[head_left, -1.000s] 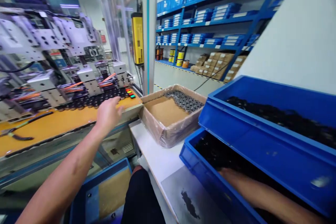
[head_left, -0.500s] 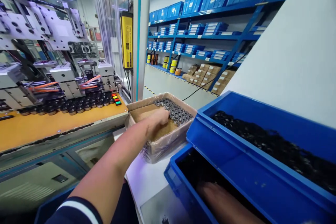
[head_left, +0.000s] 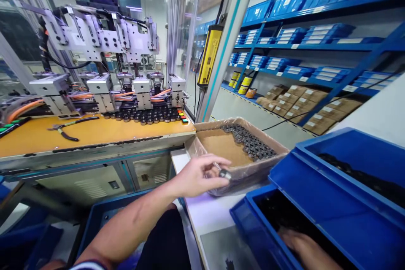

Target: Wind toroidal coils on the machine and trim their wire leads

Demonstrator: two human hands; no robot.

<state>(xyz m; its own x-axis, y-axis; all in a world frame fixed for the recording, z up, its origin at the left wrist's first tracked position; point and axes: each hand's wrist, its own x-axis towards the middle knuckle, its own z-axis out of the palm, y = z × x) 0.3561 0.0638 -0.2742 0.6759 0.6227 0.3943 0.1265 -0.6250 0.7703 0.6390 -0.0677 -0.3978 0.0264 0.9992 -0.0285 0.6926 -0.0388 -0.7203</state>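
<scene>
My left hand is over the near edge of a plastic-lined cardboard box. Between its thumb and fingers it pinches a small round metal part, dark and silvery. Similar small metal parts lie packed along the far and right side of the box, beside bare brown cardboard. My right hand reaches into the lower blue bin. That bin's inside is dark, and the fingers are lost in shadow among black pieces, so their grip is hidden.
An upper blue bin of black parts overhangs the lower one. On the orange bench, cutting pliers and rows of black round parts sit before a machine. A grey plate lies on the white table. Blue shelving stands behind.
My left hand has come up out of the box towards me, now showing a round metal part in its fingers. The view has turned left. My right hand remains in the lower bin.
</scene>
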